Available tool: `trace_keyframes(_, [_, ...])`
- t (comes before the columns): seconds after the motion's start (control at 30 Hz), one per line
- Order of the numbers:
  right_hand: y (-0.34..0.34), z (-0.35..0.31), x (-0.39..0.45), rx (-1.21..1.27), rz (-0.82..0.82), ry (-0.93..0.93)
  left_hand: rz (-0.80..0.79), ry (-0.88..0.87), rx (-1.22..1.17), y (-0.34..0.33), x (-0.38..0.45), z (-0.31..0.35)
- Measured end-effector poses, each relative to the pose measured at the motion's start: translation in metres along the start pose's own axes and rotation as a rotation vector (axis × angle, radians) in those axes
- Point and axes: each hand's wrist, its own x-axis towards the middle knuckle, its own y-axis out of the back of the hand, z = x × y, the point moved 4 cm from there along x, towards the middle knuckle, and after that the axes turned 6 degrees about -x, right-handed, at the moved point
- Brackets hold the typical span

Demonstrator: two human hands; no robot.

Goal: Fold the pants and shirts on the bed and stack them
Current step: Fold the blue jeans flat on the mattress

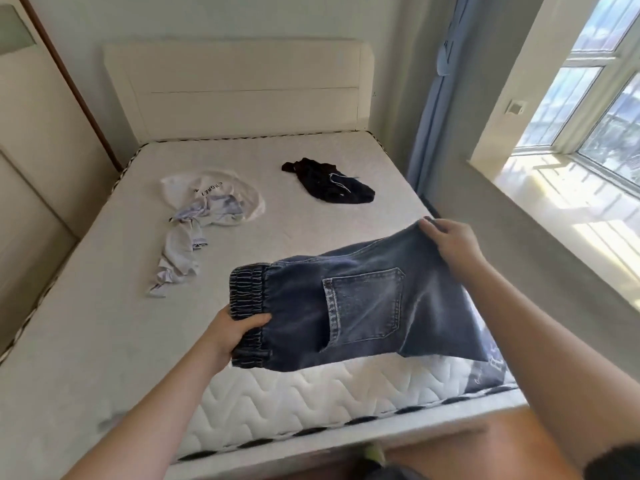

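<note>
Blue denim pants (363,303), folded over with a back pocket showing, hang in the air above the near right corner of the bed (104,323). My left hand (232,332) grips their elastic waistband at the left end. My right hand (446,237) pinches the far upper right edge of the denim. A crumpled white shirt with pale blue print (207,202) lies at the far left of the mattress. A dark bunched garment with a light drawstring (329,183) lies at the far middle.
A cream headboard (239,88) closes the far end. A blue curtain (436,109) hangs right of the bed, beside a sunlit window sill (571,209). Wardrobe panels (31,168) line the left side. The quilted mattress side (311,393) faces me.
</note>
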Motion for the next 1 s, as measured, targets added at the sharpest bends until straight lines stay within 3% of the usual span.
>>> trace_keyframes(0.17, [-0.064, 0.077, -0.033, -0.102, -0.138, -0.199, 0.154, 0.106, 0.004, 0.034, -0.015, -0.078])
trace_keyframes(0.33, [-0.112, 0.108, -0.04, -0.164, -0.257, -0.243, 0.269, 0.147, 0.052, 0.068, -0.022, -0.109])
trace_keyframes(0.57, [-0.193, 0.118, -0.024, -0.233, -0.458, -0.237, 0.426, 0.227, 0.066, 0.118, -0.043, -0.125])
trace_keyframes(0.8, [-0.288, 0.119, -0.02, -0.104, -0.593, -0.457, 0.551, 0.336, 0.062, 0.171, -0.073, -0.136])
trace_keyframes(1.0, [-0.353, 0.104, -0.036, -0.184, -0.713, -0.425, 0.599, 0.365, 0.083, 0.23, -0.086, -0.136])
